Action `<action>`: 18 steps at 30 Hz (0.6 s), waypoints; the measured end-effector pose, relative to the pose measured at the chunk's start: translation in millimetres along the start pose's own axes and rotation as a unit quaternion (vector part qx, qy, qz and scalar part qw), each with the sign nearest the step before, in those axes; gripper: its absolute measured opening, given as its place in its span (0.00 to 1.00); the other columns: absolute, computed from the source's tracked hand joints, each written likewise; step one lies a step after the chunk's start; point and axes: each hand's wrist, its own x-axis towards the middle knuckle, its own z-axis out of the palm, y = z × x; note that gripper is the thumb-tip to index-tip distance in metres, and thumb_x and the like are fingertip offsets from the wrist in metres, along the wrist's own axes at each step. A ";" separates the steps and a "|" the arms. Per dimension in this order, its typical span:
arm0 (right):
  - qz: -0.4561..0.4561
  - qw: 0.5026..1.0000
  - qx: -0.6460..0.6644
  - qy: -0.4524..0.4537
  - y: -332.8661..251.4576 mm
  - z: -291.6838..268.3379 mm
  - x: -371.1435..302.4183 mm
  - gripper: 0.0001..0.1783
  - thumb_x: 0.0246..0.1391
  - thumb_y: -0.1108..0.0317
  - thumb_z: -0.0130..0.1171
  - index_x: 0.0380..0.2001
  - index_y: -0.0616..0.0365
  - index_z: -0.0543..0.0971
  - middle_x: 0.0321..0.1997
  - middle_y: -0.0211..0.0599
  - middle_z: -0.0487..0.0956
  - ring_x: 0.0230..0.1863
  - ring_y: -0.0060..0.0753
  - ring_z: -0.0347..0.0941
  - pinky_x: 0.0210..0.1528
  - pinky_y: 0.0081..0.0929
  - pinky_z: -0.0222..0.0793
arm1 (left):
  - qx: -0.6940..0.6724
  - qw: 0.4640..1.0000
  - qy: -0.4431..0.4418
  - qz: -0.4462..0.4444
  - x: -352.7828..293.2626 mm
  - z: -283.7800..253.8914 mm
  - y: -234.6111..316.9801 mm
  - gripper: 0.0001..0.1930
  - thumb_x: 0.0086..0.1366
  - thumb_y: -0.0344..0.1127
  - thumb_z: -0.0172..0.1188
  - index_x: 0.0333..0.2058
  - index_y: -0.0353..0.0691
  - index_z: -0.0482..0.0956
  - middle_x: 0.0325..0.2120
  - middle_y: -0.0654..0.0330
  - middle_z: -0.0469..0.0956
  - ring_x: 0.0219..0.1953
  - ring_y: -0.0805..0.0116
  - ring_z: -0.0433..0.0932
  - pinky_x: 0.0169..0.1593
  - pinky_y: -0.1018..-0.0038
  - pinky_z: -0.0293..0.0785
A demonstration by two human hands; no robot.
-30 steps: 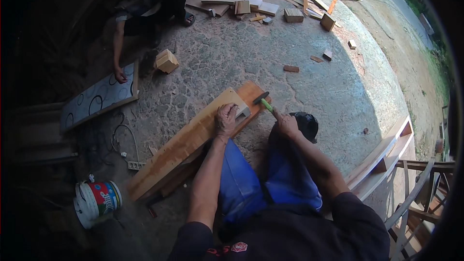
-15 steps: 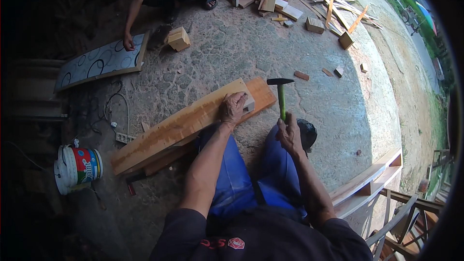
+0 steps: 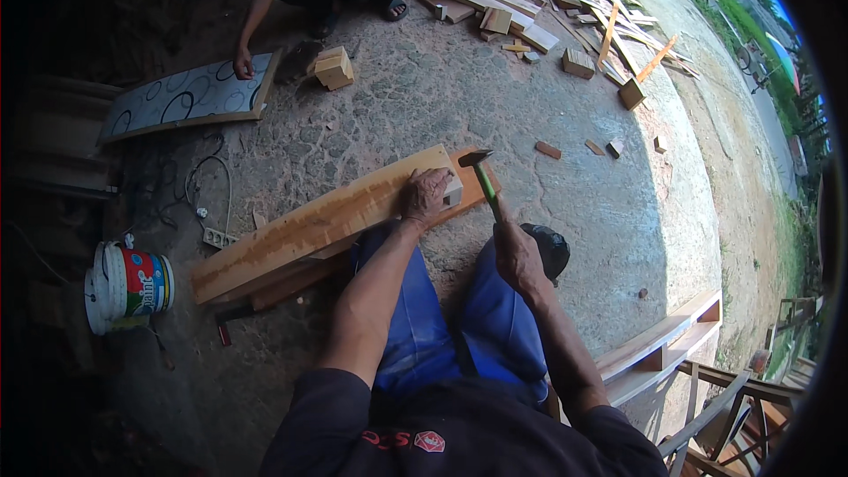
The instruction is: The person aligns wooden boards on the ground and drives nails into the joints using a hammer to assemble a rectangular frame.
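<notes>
My left hand (image 3: pixel 427 197) is closed over the near edge of a long light-brown wooden beam (image 3: pixel 327 219), close to its pale cut end. Whether the fingertips also pinch something small cannot be made out. My right hand (image 3: pixel 518 253) grips the handle of a hammer (image 3: pixel 488 184) with a green shaft and a dark head. The hammer head is just right of the beam's end, apart from my left hand. Under the beam lies a more orange board (image 3: pixel 473 178), sticking out at the far right end.
Left of me stand a white bucket (image 3: pixel 104 287) and a power strip (image 3: pixel 220 238). A person's hand (image 3: pixel 244 64) touches a circle-patterned panel (image 3: pixel 177 99). A wood block (image 3: pixel 334 69) sits ahead; scrap wood (image 3: pixel 530 26) is piled beyond. A wooden frame (image 3: pixel 658 344) lies at right.
The hammer has swung left and tilted, its head now nearer the beam's end. My left hand keeps its place on the beam. The view has shifted slightly.
</notes>
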 end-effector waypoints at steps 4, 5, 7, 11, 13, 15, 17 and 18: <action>0.005 0.999 -0.024 -0.024 -8.2 -0.5 3.6 0.37 0.64 0.76 0.47 0.74 0.49 0.51 0.46 0.66 0.78 0.43 0.69 0.77 0.40 0.55 0.72 | 0.014 1.000 -0.009 0.011 -1.9 -0.6 -5.3 0.10 0.68 0.39 0.57 0.37 0.40 0.81 0.35 0.53 0.83 0.40 0.48 0.78 0.48 0.59 0.70; 0.020 0.999 -0.029 -0.040 -8.2 -1.4 6.7 0.37 0.64 0.76 0.46 0.74 0.50 0.52 0.45 0.66 0.78 0.45 0.69 0.77 0.42 0.55 0.72 | 0.019 0.999 -0.008 0.024 1.2 -0.6 -4.9 0.09 0.68 0.39 0.57 0.37 0.40 0.81 0.35 0.53 0.83 0.40 0.48 0.78 0.48 0.59 0.70; 0.039 0.996 -0.052 -0.068 -10.9 -5.1 11.8 0.37 0.63 0.76 0.47 0.74 0.49 0.52 0.45 0.66 0.78 0.44 0.68 0.77 0.41 0.55 0.72 | 0.029 0.999 -0.001 0.033 0.6 1.1 -0.7 0.09 0.69 0.39 0.57 0.38 0.41 0.81 0.35 0.53 0.83 0.40 0.48 0.78 0.48 0.59 0.70; -0.027 0.998 -0.057 0.011 -39.5 -10.1 14.8 0.36 0.64 0.75 0.46 0.74 0.48 0.53 0.39 0.66 0.78 0.39 0.67 0.77 0.39 0.54 0.72 | 0.032 0.999 -0.002 0.023 0.0 -2.6 -3.7 0.10 0.69 0.39 0.56 0.40 0.41 0.82 0.35 0.53 0.83 0.41 0.49 0.78 0.49 0.59 0.70; -0.040 0.995 -0.086 0.012 -30.3 -2.1 7.9 0.38 0.62 0.76 0.48 0.74 0.49 0.51 0.37 0.62 0.78 0.36 0.63 0.78 0.35 0.53 0.72 | 0.038 0.999 -0.017 0.019 0.0 -6.2 -3.7 0.10 0.69 0.39 0.57 0.41 0.42 0.82 0.36 0.54 0.83 0.42 0.50 0.78 0.49 0.59 0.71; -0.004 0.992 -0.117 -0.038 -16.9 -2.3 6.1 0.40 0.61 0.75 0.49 0.74 0.49 0.51 0.34 0.60 0.77 0.34 0.61 0.78 0.33 0.53 0.71 | 0.047 0.998 -0.013 0.046 1.5 -4.3 8.3 0.09 0.68 0.38 0.56 0.40 0.43 0.82 0.36 0.55 0.83 0.43 0.51 0.78 0.49 0.60 0.71; 0.070 0.979 -0.134 -0.139 -13.7 -5.6 17.4 0.39 0.61 0.75 0.50 0.74 0.49 0.51 0.33 0.58 0.76 0.33 0.59 0.78 0.32 0.52 0.71 | 0.073 0.992 0.013 0.100 2.9 -7.5 16.3 0.07 0.67 0.36 0.55 0.38 0.44 0.81 0.36 0.56 0.83 0.44 0.53 0.78 0.49 0.61 0.70; 0.070 0.980 -0.127 -0.134 -19.4 -8.6 20.9 0.39 0.62 0.75 0.50 0.74 0.49 0.52 0.35 0.60 0.77 0.34 0.62 0.78 0.33 0.53 0.72 | 0.073 0.994 0.012 0.085 3.3 -6.9 13.0 0.07 0.66 0.36 0.56 0.38 0.44 0.82 0.36 0.56 0.83 0.44 0.53 0.78 0.49 0.61 0.71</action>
